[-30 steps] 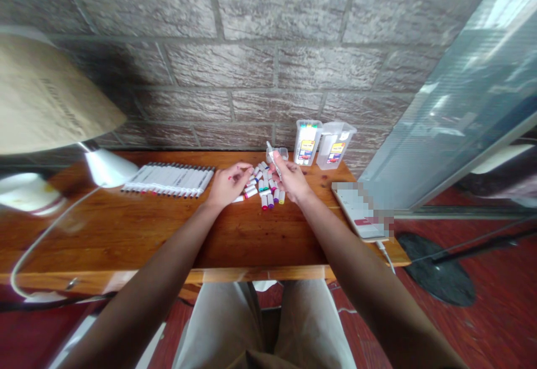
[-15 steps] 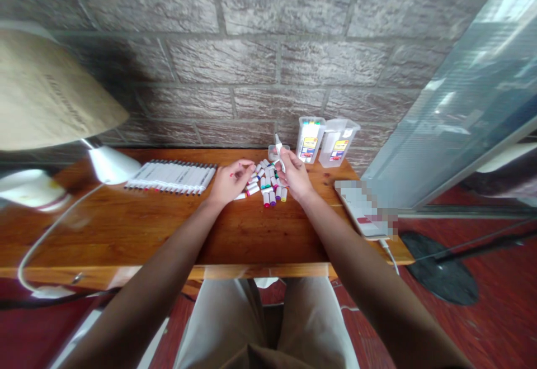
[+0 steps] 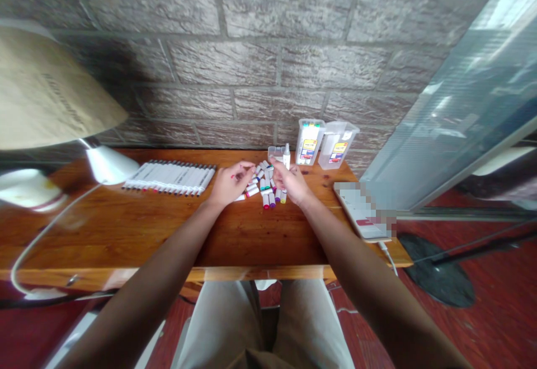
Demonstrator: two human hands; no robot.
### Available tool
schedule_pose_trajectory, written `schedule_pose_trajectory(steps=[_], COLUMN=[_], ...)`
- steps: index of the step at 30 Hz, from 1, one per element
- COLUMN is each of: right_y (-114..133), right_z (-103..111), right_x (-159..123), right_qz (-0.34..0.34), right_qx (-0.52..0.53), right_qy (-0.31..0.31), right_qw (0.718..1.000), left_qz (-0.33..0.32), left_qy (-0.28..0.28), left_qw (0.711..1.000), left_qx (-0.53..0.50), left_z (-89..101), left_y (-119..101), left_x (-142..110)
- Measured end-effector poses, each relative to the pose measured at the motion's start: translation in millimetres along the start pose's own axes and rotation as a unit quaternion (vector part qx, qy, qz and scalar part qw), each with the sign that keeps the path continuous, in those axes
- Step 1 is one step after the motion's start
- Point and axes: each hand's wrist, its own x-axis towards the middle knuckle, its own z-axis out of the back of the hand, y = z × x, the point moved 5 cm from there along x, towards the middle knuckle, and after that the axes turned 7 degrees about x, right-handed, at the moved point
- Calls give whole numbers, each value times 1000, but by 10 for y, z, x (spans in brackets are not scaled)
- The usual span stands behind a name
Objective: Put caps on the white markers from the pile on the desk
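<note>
Right-hand grip: the right hand [image 3: 289,180] is grasping a white marker [image 3: 287,159], thumb in front, its pointed tip standing above the fingertips, presumably so that the tip is touching nothing.
Left-hand fingers: the left hand [image 3: 230,183] is bending thumb and forefinger toward each other; whether anything is sitting between them I cannot tell.
Caps: short, smooth, pale caps [image 3: 265,184] with coloured ends are lying loosely between both sets of fingers, probably for easy reach from either side.
Pen row: slim white pens [image 3: 170,178] with dark ends are lying side by side, left of the left fingers, perhaps for keeping them in order.
Clear boxes: beyond and right of the right fingers, a tall plastic box [image 3: 309,144] is holding markers upright, and a see-through box [image 3: 338,146] is standing beside it.
Small tray: a clear, shallow tray [image 3: 274,149] is resting just behind the right fingertips.
Desk: glossy, grained wood [image 3: 260,240] is lying beneath the fingers.
Wall: rough grey blocks [image 3: 247,67] are rising beyond them.
</note>
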Motion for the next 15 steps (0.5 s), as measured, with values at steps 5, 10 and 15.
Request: schedule_pose_trajectory(steps=[5,10,15], right_y=[-1,-41,-99], right_z=[-109,-213,-194], right_x=[-48,-108,-95], right_qz=[26,26,24], right_qx=[-26,-92,-103], right_qy=[61,119,119], right_qw=[997,988,987], left_qz=[-6,-13,-10], left_qy=[-12,2,0], left_qw=[1000,1000,1000], left_qx=[7,26,17], left_z=[26,32,40], left_y=[-20,-59,-68], left_x=[3,8,13])
